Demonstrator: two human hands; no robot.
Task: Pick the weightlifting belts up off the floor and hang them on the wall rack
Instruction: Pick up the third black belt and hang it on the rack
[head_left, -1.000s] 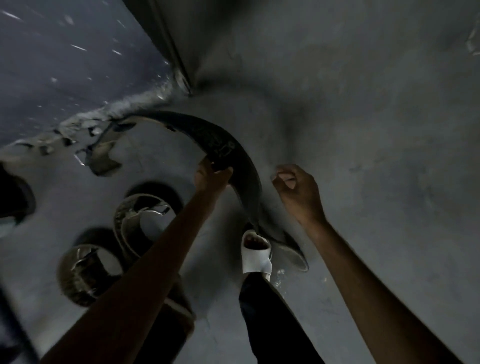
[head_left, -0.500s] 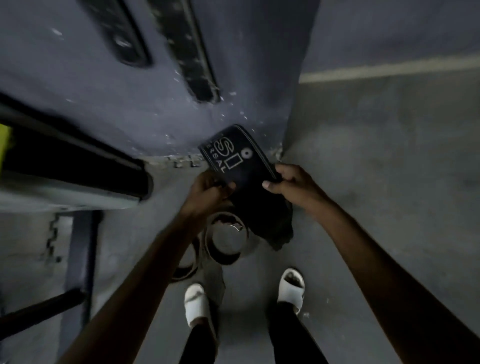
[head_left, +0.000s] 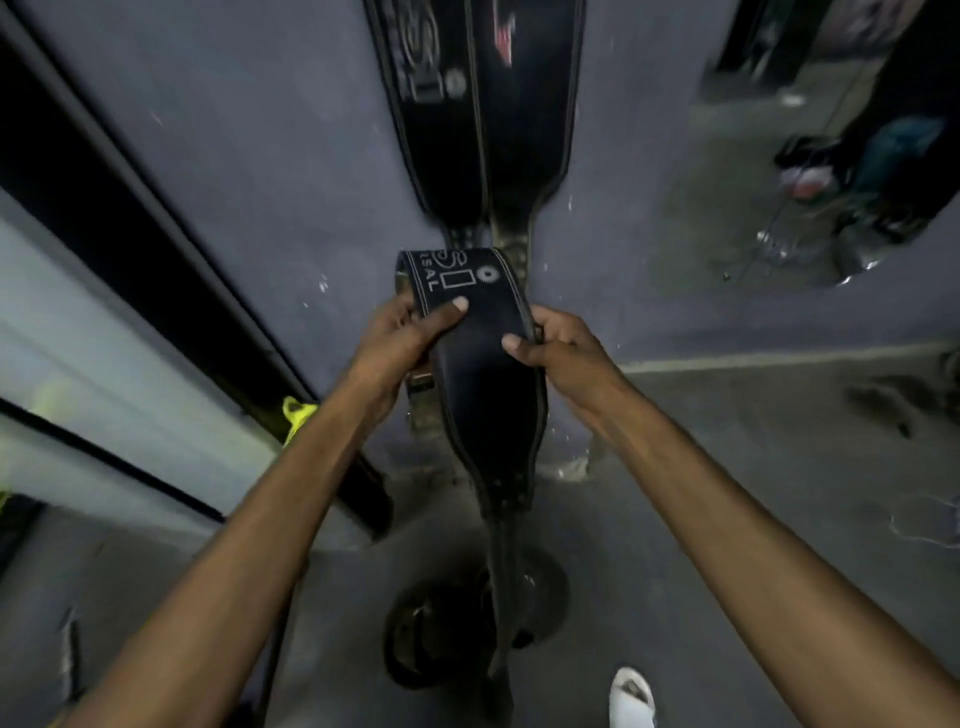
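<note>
I hold a black weightlifting belt (head_left: 483, 384) with white lettering up in front of the wall. My left hand (head_left: 405, 343) grips its left edge, thumb on the front. My right hand (head_left: 561, 353) grips its right edge. The belt's narrow strap end hangs down toward the floor. Two black belts (head_left: 478, 119) hang side by side on the wall just above the held one; the rack itself is out of frame. Coiled belts (head_left: 441, 634) lie on the floor below my hands, partly hidden by the hanging strap.
A dark metal frame bar (head_left: 171, 260) slants along the wall at the left, with a yellow-green tag (head_left: 297, 415) beside it. A mirror or opening (head_left: 831, 145) at the upper right shows gym gear. My white sandal (head_left: 631, 696) stands on the grey floor.
The belt has come up from the floor to chest height against the wall, and my right hand has taken hold of it. My view has tilted up, revealing the hanging belts.
</note>
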